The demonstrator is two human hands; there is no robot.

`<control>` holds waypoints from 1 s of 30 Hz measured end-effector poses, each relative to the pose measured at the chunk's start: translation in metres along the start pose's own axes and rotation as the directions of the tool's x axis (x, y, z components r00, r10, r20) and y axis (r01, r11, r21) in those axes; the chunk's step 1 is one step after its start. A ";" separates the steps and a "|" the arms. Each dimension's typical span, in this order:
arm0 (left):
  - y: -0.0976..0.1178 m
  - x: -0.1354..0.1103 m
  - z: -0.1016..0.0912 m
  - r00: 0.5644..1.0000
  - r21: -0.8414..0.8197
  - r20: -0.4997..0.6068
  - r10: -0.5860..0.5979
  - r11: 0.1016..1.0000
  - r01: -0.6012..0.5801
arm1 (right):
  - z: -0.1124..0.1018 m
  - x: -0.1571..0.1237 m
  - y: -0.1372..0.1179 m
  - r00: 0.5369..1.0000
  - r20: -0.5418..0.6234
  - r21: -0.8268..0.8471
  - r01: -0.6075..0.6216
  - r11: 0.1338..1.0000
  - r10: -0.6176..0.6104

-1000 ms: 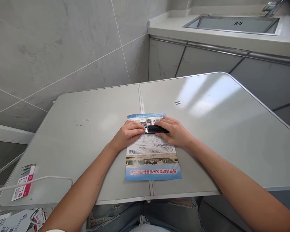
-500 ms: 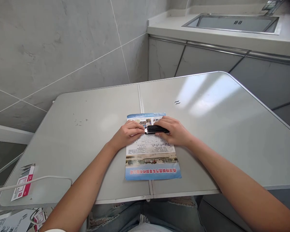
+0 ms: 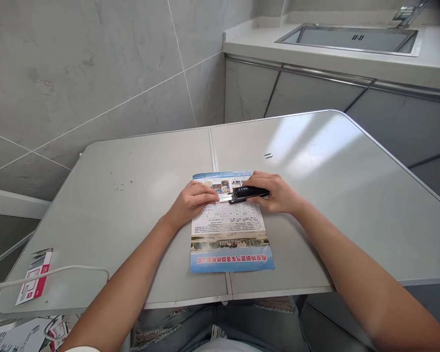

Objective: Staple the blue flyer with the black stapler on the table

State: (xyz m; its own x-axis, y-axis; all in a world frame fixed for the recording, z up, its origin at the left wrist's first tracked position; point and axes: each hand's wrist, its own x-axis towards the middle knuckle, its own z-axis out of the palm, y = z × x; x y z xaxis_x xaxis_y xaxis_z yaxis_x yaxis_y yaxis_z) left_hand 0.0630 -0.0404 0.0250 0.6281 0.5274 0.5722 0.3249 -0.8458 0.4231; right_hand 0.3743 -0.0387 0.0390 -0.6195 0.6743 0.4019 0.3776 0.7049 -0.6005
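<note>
A printed flyer point(image 3: 229, 239) with a blue band along its near edge lies flat on the grey folding table point(image 3: 132, 210). Across the flyer's upper part lies a small black tool point(image 3: 250, 191), like a stapler, with a silver metal strip point(image 3: 225, 197) sticking out of its left end. My right hand point(image 3: 280, 195) is closed around the black body. My left hand point(image 3: 192, 203) rests on the flyer, fingers curled, its fingertips pinching the silver strip's left end.
A small strip of staples point(image 3: 269, 155) lies on the table beyond the flyer. At the near left corner are a red and white card point(image 3: 34, 276) and a white cable point(image 3: 58, 270). A counter with a steel sink point(image 3: 348, 36) stands behind on the right. Papers point(image 3: 11, 337) lie on the floor.
My right hand has drawn the black body to the right, and more of the silver strip now shows between my hands. My left hand has stayed in place.
</note>
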 end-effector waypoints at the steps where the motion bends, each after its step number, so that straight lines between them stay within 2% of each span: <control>1: 0.002 0.000 0.001 1.000 -0.010 -0.001 -0.019 1.000 0.019 | 0.002 0.000 -0.002 1.000 0.012 0.016 0.019 1.000 -0.020; 5: 0.009 0.002 0.006 0.996 -0.089 -0.018 -0.090 0.992 0.088 | 0.020 0.003 -0.013 0.997 0.039 0.054 0.067 0.996 -0.069; 9: 0.013 0.003 0.007 0.997 -0.139 0.042 -0.060 0.988 0.065 | 0.036 0.005 -0.026 0.994 0.059 0.060 0.094 0.994 -0.097; 11: 0.013 0.003 0.007 0.998 -0.153 0.045 -0.048 0.987 0.054 | 0.039 0.005 -0.031 0.993 0.050 0.059 0.101 0.993 -0.104; 13: 0.012 0.004 0.007 0.998 -0.138 -0.005 -0.066 0.988 0.065 | 0.037 0.006 -0.032 0.996 0.023 0.054 0.081 0.995 -0.082; 15: 0.009 0.004 0.007 0.992 -0.096 -0.070 -0.106 0.990 0.099 | 0.030 0.006 -0.028 0.998 -0.062 0.033 -0.003 0.999 0.005; 17: 0.006 0.004 0.008 0.989 -0.034 -0.078 -0.122 0.992 0.120 | 0.020 0.005 -0.018 0.967 -0.207 -0.006 -0.155 0.988 0.150; 19: 0.003 0.004 0.009 0.994 0.032 0.009 -0.105 0.994 0.105 | 0.007 0.003 -0.005 0.887 -0.366 -0.060 -0.325 0.944 0.282; 22: 0.001 0.002 0.012 0.974 0.125 0.204 -0.103 0.989 0.079 | -0.011 -0.002 0.017 0.753 -0.532 -0.138 -0.527 0.839 0.386; 23: 0.000 0.001 0.013 0.960 0.151 0.253 -0.119 0.985 0.082 | -0.016 -0.004 0.023 0.725 -0.553 -0.155 -0.574 0.804 0.411; 25: 0.000 -0.001 0.014 0.940 0.192 0.300 -0.163 0.975 0.108 | -0.022 -0.008 0.034 0.703 -0.541 -0.187 -0.636 0.749 0.462; 30: -0.003 -0.006 0.016 0.934 0.234 0.240 -0.265 0.949 0.209 | -0.026 -0.015 0.044 0.727 -0.420 -0.277 -0.673 0.686 0.544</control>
State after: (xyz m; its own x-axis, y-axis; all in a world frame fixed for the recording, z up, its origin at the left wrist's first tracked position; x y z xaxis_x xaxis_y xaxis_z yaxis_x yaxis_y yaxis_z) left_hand 0.0697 -0.0424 0.0097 0.6702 0.6976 0.2534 0.6053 -0.7113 0.3573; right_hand 0.4180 -0.0125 0.0244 0.0439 0.9657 0.2557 0.8665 0.0906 -0.4909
